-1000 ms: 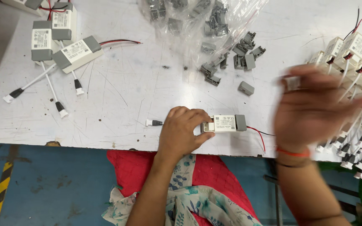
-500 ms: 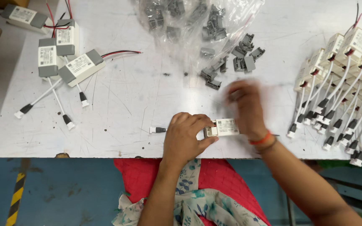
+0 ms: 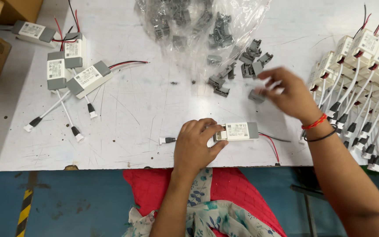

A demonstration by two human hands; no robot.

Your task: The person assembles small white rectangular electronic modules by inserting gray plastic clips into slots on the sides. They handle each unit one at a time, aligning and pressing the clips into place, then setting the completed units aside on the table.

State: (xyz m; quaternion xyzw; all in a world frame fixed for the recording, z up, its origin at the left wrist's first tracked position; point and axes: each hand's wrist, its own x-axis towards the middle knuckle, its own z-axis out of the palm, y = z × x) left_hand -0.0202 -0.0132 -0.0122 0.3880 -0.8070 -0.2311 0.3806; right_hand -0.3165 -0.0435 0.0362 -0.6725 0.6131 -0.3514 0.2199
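grey clips by right hand

White driver box with grey end cap, lying flat near tabletop's front edge; red and black wires trailing right, white plug lead leftward. Small grey clip flat farther back.

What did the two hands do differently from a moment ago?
The right hand swung from the stacked white boxes on the right, passed over the small white driver box with grey end cap, then reached up to the loose grey plastic clips. The left hand kept its grip on that box at the table edge.
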